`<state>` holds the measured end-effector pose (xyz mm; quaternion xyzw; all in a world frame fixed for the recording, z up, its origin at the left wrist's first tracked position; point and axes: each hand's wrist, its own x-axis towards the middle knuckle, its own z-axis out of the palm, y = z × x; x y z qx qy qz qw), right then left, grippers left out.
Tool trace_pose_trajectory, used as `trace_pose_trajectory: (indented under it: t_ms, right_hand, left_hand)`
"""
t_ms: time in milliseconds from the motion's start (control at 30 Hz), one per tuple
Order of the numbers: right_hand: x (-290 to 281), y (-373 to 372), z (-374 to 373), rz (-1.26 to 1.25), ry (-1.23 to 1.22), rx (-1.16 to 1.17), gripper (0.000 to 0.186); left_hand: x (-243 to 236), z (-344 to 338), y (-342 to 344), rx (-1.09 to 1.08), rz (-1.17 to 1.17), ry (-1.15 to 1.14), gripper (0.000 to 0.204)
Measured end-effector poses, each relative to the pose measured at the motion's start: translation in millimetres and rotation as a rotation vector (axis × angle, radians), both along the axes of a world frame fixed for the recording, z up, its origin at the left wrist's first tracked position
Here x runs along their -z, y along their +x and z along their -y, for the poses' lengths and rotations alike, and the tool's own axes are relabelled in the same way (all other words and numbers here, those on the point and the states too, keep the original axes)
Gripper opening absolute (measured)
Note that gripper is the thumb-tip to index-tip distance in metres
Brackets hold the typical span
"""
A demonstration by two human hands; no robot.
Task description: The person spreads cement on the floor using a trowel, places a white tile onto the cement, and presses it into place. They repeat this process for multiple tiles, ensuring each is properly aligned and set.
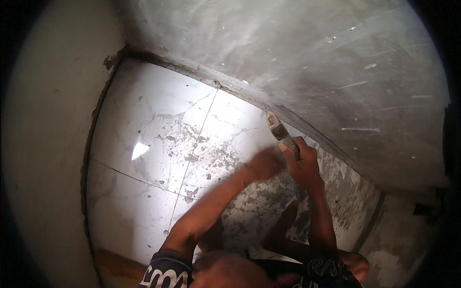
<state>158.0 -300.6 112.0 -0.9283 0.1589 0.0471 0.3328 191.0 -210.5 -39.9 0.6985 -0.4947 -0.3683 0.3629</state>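
The right hand (pixel 305 163) is closed around the handle of a tool (pixel 277 126), perhaps a scraper or brush. The tool slants up and left, its tip at the seam between the tiled floor (pixel 139 91) and the grey wall (pixel 336 67); contact is unclear. The left hand (pixel 265 164) is just beside the right, low over the floor, too blurred to tell whether it grips anything. Dark crumbs (pixel 192 158) lie scattered over the white tiles.
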Motion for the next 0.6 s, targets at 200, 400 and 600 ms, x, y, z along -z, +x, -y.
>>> trace_pose_trajectory:
  t_ms: [200,400,600]
  right_hand:
    - [55,29,19,0.183,-0.613,-0.396,0.038]
    - [64,87,-25,0.165,-0.596,-0.475,0.036]
    - [43,98,-70,0.663,-0.431,-0.694,0.045]
  left_hand:
    - [24,-105,-22,-0.485,0.283,-0.446,0.032]
    - [1,-279,63,-1.331,0.815,0.288,0.053]
    - [15,-288,67,-1.355,0.823,0.489,0.06]
